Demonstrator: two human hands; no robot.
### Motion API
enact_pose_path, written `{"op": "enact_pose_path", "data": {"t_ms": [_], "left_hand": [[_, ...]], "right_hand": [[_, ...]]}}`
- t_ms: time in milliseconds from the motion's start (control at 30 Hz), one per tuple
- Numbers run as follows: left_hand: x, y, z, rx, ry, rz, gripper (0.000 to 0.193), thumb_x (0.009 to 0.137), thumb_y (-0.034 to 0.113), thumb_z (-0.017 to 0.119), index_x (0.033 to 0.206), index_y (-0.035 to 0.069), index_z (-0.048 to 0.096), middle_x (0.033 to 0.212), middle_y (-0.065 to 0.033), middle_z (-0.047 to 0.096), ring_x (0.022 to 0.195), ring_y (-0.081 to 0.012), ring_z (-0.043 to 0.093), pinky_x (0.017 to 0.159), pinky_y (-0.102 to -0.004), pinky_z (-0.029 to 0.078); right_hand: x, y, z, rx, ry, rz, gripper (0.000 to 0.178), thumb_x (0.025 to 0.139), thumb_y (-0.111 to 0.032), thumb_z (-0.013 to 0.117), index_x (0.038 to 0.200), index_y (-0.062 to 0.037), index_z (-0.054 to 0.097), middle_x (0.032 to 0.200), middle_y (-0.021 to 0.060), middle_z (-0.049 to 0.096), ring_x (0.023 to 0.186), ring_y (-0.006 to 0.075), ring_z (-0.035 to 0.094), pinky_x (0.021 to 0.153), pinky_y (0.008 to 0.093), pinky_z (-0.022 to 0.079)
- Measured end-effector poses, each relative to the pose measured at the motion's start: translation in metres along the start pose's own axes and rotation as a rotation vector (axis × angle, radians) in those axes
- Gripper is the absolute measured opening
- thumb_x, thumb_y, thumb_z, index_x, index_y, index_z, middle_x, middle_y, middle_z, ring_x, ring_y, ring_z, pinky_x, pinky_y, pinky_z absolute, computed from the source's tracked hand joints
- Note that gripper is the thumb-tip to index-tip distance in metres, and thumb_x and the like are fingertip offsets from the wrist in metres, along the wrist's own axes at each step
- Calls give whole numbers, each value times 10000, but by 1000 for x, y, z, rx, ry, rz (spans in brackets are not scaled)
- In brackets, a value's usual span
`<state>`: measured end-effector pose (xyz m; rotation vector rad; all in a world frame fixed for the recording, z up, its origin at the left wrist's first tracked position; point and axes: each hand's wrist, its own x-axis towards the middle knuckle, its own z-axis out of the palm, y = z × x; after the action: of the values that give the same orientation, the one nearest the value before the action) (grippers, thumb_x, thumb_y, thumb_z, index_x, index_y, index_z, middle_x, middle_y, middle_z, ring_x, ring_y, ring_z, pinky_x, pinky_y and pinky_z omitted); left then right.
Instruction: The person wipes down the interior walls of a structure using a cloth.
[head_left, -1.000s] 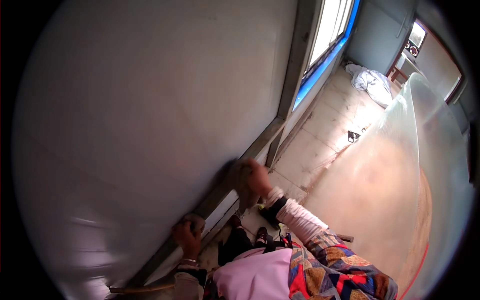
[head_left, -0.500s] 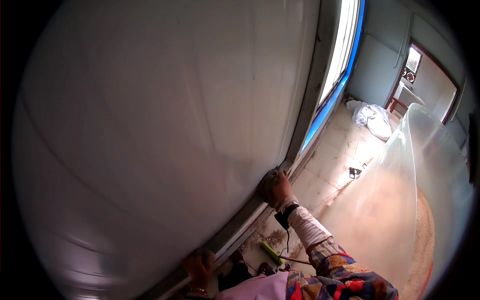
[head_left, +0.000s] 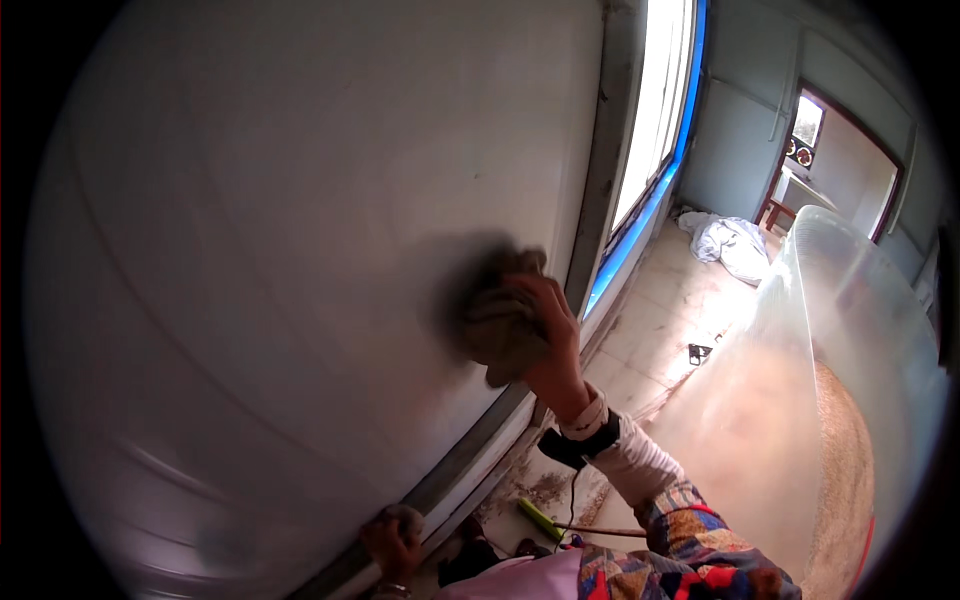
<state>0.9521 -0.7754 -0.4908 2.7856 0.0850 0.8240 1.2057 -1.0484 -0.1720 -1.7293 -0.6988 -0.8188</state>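
Observation:
My right hand [head_left: 548, 335] is closed round a crumpled olive-brown rag [head_left: 497, 322]. The rag rests against a large smooth white panel [head_left: 300, 250], above its lower edge, and casts a dark shadow or reflection there. A dark band is strapped round my right wrist. Lower left, my left hand [head_left: 390, 545] is closed at the sill [head_left: 455, 462] along the panel's bottom. A small greyish lump shows at its fingers, too dim to name.
A window with a blue frame [head_left: 640, 232] adjoins the panel. On the floor lie a green-headed broom [head_left: 538, 517], a black object [head_left: 698, 354] and a white cloth bundle [head_left: 733, 248]. To the right stands a translucent plastic sheet [head_left: 745, 410] around a grainy tan heap [head_left: 843, 440].
My right hand has moved the rag from the sill corner up and left onto the panel. My left hand stays near the sill. The view has shifted slightly.

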Motion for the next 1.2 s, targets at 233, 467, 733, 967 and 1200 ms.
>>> {"op": "enact_pose_path", "data": {"t_ms": [233,467,733,967,1200], "left_hand": [[-5,-2,7,-7,-53,-19,438,690,271,685,1060,74,558,908,-163,534,886,-393,506,928,-603,363],[7,11,-13,314,-71,109,374,848,279,661,1138,47,624,947,-168,625,866,-365,567,819,-549,423],[-12,-9,-15,261,-256,-62,391,859,383,621,1137,108,637,946,-178,616,909,-396,553,826,-561,406],[-18,-13,-32,125,-119,-101,426,864,431,618,1129,100,654,978,-190,624,924,-408,552,849,-574,401],[-18,-8,-29,129,-201,-134,503,807,430,669,1174,88,630,994,-198,626,934,-408,553,908,-606,361]], "right_hand": [[86,-71,24,-228,28,-731,654,688,-9,678,1328,-87,567,1323,179,528,1217,385,518,924,478,481],[124,-62,33,-246,216,-669,593,742,-9,682,1324,-81,590,1306,194,561,1195,389,552,967,437,477],[206,-16,-3,-269,386,-665,589,776,39,573,1335,-146,551,1340,196,545,1229,400,519,984,446,474],[263,3,-40,-386,426,-591,594,793,147,520,1323,-118,561,1279,144,602,1225,325,563,1001,364,479],[293,54,-76,-609,469,-668,498,796,55,545,1263,-114,586,1223,136,622,1150,371,573,956,402,488]]}}
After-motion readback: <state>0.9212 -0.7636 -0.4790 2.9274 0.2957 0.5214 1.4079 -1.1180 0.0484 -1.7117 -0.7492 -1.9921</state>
